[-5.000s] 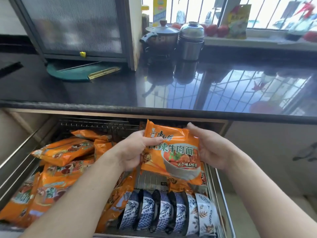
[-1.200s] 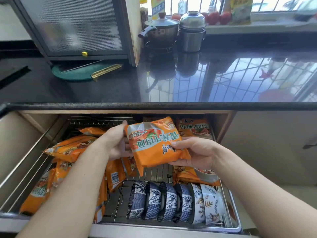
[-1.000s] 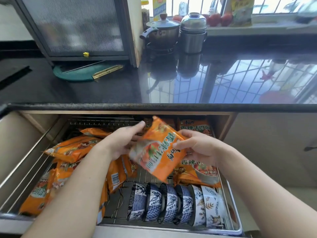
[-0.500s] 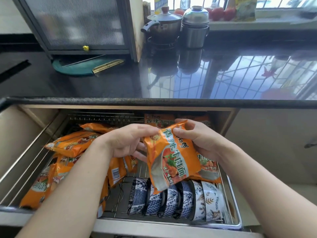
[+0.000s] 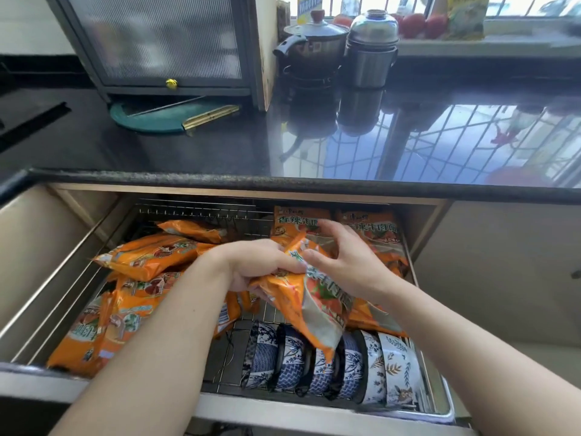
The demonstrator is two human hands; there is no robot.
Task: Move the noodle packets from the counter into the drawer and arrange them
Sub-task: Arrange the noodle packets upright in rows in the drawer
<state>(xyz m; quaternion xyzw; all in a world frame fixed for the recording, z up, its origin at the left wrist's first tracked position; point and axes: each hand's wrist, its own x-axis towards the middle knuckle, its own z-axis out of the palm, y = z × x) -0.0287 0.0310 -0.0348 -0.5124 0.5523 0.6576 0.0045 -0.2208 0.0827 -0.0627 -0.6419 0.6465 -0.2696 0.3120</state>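
Black counter (image 5: 195, 146) is showing no packets; drawer (image 5: 314, 407) below it is being filled, loose pile (image 5: 135, 278) left unsorted. One noodle packet (image 5: 311, 303) is being gripped above drawer's bowls (image 5: 330, 360): left hand (image 5: 261, 269) curled round it, right hand (image 5: 342, 262) fingers pinching its top.

Drawer (image 5: 438, 407): bare wire left of the bowls (image 5: 330, 360); left side blocked by piled packets (image 5: 132, 297), rear right by upright packets (image 5: 371, 231).
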